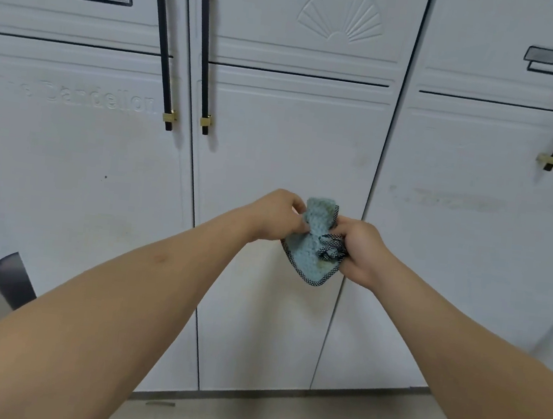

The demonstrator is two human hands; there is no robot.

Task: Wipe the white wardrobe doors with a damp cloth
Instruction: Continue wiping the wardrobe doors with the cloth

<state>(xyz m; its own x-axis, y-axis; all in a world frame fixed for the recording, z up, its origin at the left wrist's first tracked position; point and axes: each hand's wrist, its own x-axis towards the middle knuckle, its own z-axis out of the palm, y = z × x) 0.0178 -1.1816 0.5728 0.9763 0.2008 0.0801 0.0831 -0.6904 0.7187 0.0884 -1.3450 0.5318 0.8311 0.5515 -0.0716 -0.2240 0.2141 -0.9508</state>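
Both grips closed on teal cloth: left hand, right hand, before closed wardrobe doors.

Both bare forearms reaching forward, converging toward the centre from 7 and 5 o'clock. Left hand at about 11 o'clock of the meeting point, back of hand up, fingers curled and pinching the upper part of the teal cloth. Right hand at about 3 o'clock, fingers curled round the bunched checked edge of the same cloth, thumb on top. Hands close together, wrists nearly level, elbows out of view.
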